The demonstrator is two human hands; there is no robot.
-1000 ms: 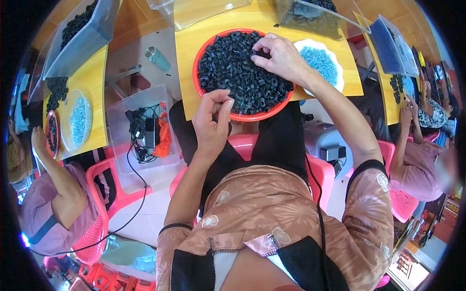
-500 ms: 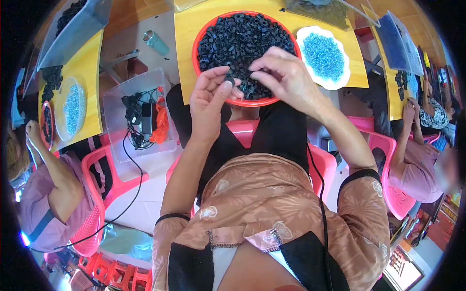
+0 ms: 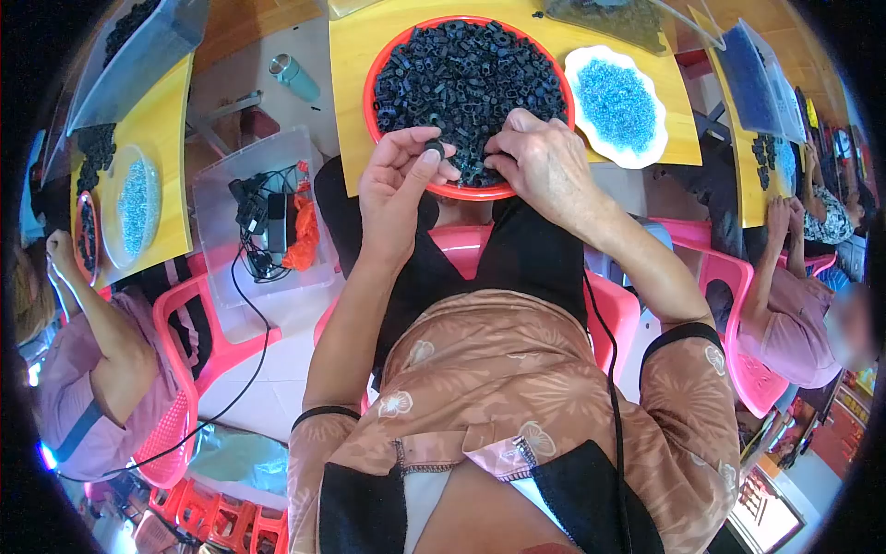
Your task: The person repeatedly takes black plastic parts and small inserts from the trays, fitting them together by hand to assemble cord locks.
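A round red tray point(image 3: 377, 57) heaped with small black plastic rings point(image 3: 466, 69) sits on a yellow table point(image 3: 355, 92) in front of me. My left hand point(image 3: 397, 189) pinches one black ring point(image 3: 433, 148) between thumb and fingertips at the tray's near rim. My right hand point(image 3: 544, 166) is right beside it, fingertips curled at the near edge of the pile, pinching a black piece. A white scalloped dish of small blue beads point(image 3: 616, 92) stands to the right of the tray.
A clear box with cables and an orange item point(image 3: 268, 222) lies on the floor at left, near a teal bottle point(image 3: 293, 76). Other people sit at the left point(image 3: 83, 369) and right point(image 3: 794, 314) on pink chairs at their own yellow tables. Clear bins hold more parts.
My right hand came back from the far side of the pile to the near rim, meeting my left hand. The left hand rose to the tray's edge with a ring.
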